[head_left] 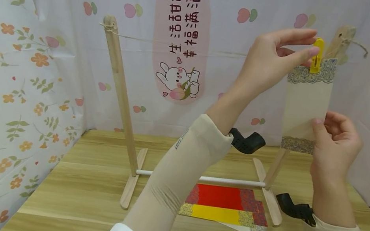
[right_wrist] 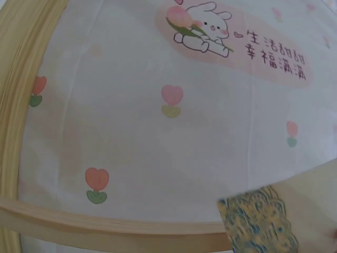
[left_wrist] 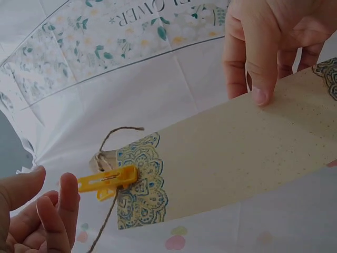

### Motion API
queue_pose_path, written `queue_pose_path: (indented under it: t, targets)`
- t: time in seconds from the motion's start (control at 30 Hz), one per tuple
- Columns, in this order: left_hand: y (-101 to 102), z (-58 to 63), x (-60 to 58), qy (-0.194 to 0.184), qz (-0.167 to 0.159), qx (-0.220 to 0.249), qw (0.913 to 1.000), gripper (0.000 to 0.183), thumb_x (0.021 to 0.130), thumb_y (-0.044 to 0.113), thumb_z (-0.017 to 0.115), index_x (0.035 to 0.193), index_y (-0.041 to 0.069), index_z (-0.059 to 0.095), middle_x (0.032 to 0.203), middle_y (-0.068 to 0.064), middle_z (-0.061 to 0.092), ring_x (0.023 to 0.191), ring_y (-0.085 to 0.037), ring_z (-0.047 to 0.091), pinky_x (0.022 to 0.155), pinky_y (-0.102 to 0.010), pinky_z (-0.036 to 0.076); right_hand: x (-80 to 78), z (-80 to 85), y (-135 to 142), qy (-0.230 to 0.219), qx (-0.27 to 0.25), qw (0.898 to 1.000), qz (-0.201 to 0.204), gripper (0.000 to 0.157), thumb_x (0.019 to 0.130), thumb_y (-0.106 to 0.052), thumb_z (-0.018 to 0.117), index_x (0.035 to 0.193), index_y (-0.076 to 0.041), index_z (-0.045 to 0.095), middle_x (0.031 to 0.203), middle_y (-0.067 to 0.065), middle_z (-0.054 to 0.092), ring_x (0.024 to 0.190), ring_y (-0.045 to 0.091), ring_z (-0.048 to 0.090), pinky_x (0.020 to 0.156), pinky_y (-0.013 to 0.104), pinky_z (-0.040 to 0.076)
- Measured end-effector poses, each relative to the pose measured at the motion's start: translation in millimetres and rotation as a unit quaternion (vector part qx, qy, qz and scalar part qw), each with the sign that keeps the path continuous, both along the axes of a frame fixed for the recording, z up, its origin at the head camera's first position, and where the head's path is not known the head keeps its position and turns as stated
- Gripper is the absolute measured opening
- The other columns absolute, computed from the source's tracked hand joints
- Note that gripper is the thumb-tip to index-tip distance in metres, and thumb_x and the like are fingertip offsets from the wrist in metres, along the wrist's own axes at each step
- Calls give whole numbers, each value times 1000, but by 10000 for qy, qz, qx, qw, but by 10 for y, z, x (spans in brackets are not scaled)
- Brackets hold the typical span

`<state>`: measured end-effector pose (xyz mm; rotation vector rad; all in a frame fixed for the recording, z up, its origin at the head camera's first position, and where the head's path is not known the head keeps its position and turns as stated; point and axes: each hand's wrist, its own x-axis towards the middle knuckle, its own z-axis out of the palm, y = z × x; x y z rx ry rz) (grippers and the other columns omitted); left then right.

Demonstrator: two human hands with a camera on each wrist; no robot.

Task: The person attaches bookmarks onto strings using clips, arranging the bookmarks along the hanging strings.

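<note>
A cream paper card (head_left: 302,107) with patterned bands at both ends hangs at the right end of a twine line. Clamped over its top band is a yellow clothespin (head_left: 317,57). My left hand (head_left: 271,54) is beside the clothespin, thumb and fingers spread. In the left wrist view those fingers lie just off the clothespin (left_wrist: 113,179), with nothing between them. Lower down, my right hand (head_left: 338,148) pinches the card's right edge, thumb in front and fingers behind. Only the card's lower patterned band (right_wrist: 260,221) and part of its plain middle show in the right wrist view.
The twine (head_left: 216,51) runs between a left wooden post (head_left: 121,82) and a right post (head_left: 342,37). A white rod (head_left: 232,182) joins the stand's feet. Red (head_left: 219,196), yellow (head_left: 213,213) and white cards (head_left: 243,229) overlap on the wooden table (head_left: 69,194).
</note>
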<state>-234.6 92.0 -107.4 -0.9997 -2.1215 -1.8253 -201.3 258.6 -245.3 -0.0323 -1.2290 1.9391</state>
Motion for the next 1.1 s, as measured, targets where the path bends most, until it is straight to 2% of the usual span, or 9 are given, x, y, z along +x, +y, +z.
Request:
queue_pose_path:
  t: [0.27, 0.43, 0.63, 0.83, 1.1]
  targets:
    - [-166, -31, 76, 336, -200, -28, 9992, 37, 96, 7, 65, 132, 4, 62, 123, -7, 70, 90, -13, 71, 80, -10, 51, 32, -40, 56, -17, 111, 9998, -170, 21, 82, 15, 66, 97, 1, 72, 81, 2, 72, 78, 14, 60, 70, 15, 51]
    - [-242, -57, 155, 478, -236, -220, 9983, 35, 95, 9, 65, 130, 4, 64, 120, -7, 71, 91, -12, 70, 80, -11, 50, 92, -78, 52, 200, 313, 9982, -463, 19, 83, 14, 67, 100, 5, 71, 83, 4, 73, 81, 16, 61, 77, 18, 49]
    - [-335, -169, 214, 665, -195, -484, 9964, 33, 96, 10, 66, 129, 6, 65, 118, -5, 72, 94, -7, 68, 82, -11, 50, 221, -86, -17, 298, 720, 9931, -877, 16, 86, 10, 66, 101, 6, 71, 89, 5, 73, 89, 17, 58, 78, 22, 46]
    - [-432, -309, 283, 786, -158, -740, 9940, 33, 96, 11, 65, 129, 5, 65, 121, -6, 72, 98, -6, 68, 85, -9, 48, 304, -136, -86, 552, 719, 9934, -700, 16, 85, 10, 68, 101, 11, 69, 87, 7, 74, 86, 19, 60, 81, 24, 47]
    - [-574, -629, 262, 779, -383, -444, 9952, 31, 95, 10, 66, 125, 4, 67, 113, -9, 72, 94, -8, 68, 79, -18, 55, 321, -253, -158, 353, 576, 9976, -146, 18, 83, 14, 69, 100, 9, 69, 86, 6, 75, 85, 17, 61, 61, 15, 47]
